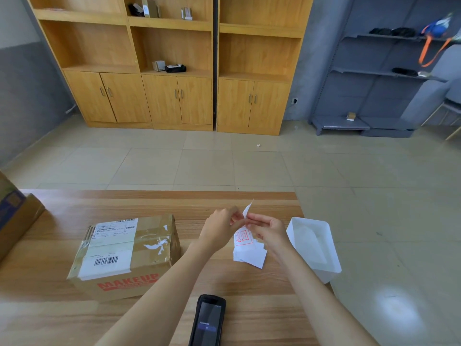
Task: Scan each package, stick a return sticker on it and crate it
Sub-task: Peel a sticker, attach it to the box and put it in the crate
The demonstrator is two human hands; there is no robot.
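Hands: left hand (219, 227) and right hand (270, 229) meet, both pinching the return sticker (245, 239) above the table (50, 283).
Package: package (127, 253) lies on the table, left of both hands, apart from them.

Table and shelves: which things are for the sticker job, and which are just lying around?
For the job: cardboard package, return stickers pinched by the left hand and right hand, scanner, white tub (maybe the crate).

Just lying about: small boxes and black pouch on the wooden shelves, blue-and-orange bag on the grey rack, paper scrap on the floor.
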